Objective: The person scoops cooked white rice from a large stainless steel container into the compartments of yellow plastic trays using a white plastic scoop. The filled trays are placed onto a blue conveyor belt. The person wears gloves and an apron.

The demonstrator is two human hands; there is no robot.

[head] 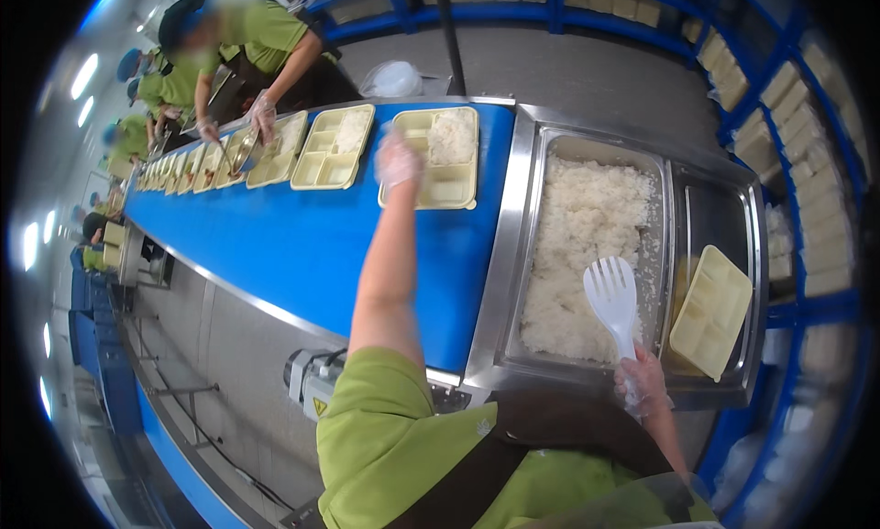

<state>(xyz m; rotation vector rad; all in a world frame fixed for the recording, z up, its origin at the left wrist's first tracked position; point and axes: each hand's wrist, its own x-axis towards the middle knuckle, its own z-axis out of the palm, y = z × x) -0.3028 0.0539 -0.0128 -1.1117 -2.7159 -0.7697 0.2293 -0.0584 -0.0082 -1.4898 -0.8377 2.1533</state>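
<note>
My left hand (399, 159), in a clear plastic glove, is stretched over the left part of a cream compartment tray (448, 187) on the blue belt. It is blurred and hides that side of the tray, so I cannot tell whether its fingers grip it. White rice (452, 137) fills the tray's upper right compartment. In my gloved right hand (644, 383) is the handle of a white slotted plastic serving spoon (610, 292), tines pointing away from me. Its head is over a deep steel pan (600, 144) of cooked rice (584, 233).
An upside-down compartment tray (712, 309) leans in the steel well at right. Along the blue conveyor belt (289, 247), several trays stand in a row, the nearest holding rice (352, 131). A co-worker holds a metal bowl (246, 156) over the trays. Blue shelving (790, 144) lines the right.
</note>
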